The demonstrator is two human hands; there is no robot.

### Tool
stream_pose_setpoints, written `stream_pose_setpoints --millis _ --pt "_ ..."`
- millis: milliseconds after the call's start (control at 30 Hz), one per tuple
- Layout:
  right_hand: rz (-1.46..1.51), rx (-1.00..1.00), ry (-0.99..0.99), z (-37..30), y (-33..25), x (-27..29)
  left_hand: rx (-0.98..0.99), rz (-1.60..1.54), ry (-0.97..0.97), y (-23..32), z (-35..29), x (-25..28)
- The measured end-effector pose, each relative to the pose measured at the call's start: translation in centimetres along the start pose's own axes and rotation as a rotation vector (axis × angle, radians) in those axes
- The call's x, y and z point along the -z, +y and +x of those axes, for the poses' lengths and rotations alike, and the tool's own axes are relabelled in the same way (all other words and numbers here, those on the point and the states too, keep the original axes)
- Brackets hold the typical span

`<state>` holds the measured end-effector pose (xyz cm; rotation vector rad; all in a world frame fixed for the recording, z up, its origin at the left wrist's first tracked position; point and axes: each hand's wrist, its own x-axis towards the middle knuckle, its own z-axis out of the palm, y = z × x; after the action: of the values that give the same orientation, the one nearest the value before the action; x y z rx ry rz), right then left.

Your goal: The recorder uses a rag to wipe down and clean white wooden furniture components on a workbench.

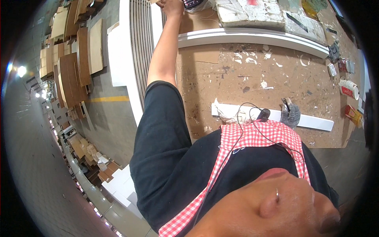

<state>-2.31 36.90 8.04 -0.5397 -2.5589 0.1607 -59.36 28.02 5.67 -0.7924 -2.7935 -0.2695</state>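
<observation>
My bare left arm reaches far forward past a stack of long white grooved strips. At the upper edge my left hand (170,5) is partly cut off, its fingers bent at a small tan piece (154,1) I cannot make out. Near my chest, a grey glove (291,113) with pale-smeared fingers rests across a narrow white board (316,123). My right hand seems to be in this glove, but the forearm is hidden and its grip is unclear. A crumpled off-white item (229,115) lies on the board's left part.
A long white profile (252,36) crosses the paint-spattered brown table (237,85). Behind it sits a whitish smeared block (250,14). Another grey glove (334,51) and several containers, including a white tub (349,89), line the right edge. Stacked brown panels (71,81) stand on the left.
</observation>
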Motion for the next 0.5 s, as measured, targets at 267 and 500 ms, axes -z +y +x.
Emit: stream_pose_setpoints --millis 267,500 --pt "0.139 -0.201 -0.125 -5.8 4.7 -3.1 -0.086 0.045 0.069 -2.3 -0.3 -6.1" --pt "0.16 -0.199 -0.134 -5.3 4.6 -3.1 -0.025 -0.021 0.153 -1.4 -0.7 -2.5"
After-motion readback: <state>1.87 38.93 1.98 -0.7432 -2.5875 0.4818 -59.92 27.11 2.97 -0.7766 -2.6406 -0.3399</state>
